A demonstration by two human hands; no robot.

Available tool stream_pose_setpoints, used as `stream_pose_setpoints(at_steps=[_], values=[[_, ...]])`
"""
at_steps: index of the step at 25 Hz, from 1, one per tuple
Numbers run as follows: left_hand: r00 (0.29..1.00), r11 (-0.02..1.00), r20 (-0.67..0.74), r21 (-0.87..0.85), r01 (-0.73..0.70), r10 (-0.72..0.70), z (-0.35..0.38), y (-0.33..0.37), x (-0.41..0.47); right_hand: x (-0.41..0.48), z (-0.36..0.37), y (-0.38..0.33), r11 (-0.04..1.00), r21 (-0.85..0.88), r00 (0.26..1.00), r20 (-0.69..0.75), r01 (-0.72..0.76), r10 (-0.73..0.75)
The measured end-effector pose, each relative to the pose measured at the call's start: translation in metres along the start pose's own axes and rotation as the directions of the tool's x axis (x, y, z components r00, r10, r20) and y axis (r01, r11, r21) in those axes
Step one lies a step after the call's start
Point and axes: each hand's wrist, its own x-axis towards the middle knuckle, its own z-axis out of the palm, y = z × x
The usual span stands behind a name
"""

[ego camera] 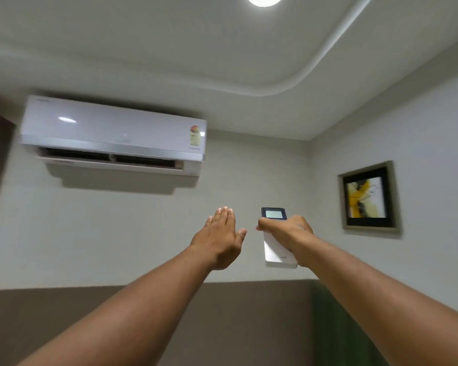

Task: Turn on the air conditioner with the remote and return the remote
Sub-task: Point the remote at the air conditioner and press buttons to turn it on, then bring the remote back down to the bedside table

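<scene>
Well, we had the remote [275, 235] clamped in our right hand [288, 232], fingers [261, 226] wrapped round its middle, long axis pointing up toward the wall, screen end leading. Up and left hung the air conditioner [114, 134], louvre open, nothing between. Our left hand [218, 237] hovered flat, fingers together, holding nothing, just beside the remote.

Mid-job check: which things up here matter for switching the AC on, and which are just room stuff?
Part of the job:
- remote, held up in the right hand
- air conditioner on the wall, flap open
- left hand, open and empty

Just there:
- framed picture on the right wall
- ceiling light
</scene>
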Motion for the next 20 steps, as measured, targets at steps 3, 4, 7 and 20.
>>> stream_pose_setpoints(at_steps=[3, 4, 7, 20], values=[[0.986, 0.972, 0.022, -0.173, -0.161, 0.167, 0.048, 0.104, 0.025, -0.009, -0.107, 0.032, 0.991, -0.115, 0.976, -0.213, -0.073, 0.047], [0.975, 0.95, 0.015, -0.23, -0.212, 0.221, 0.062, 0.147, 0.03, -0.018, -0.148, 0.04, 0.981, -0.151, 0.955, -0.288, -0.12, 0.072], [0.916, 0.835, -0.007, -0.408, -0.369, 0.401, 0.084, 0.278, 0.028, -0.061, -0.261, 0.056, 0.947, -0.224, 0.859, -0.504, -0.232, 0.092], [0.643, 0.399, -0.222, -0.626, -0.671, 0.733, 0.02, 0.581, -0.045, -0.236, -0.51, 0.034, 0.877, -0.224, 0.472, -0.882, -0.424, 0.003]])
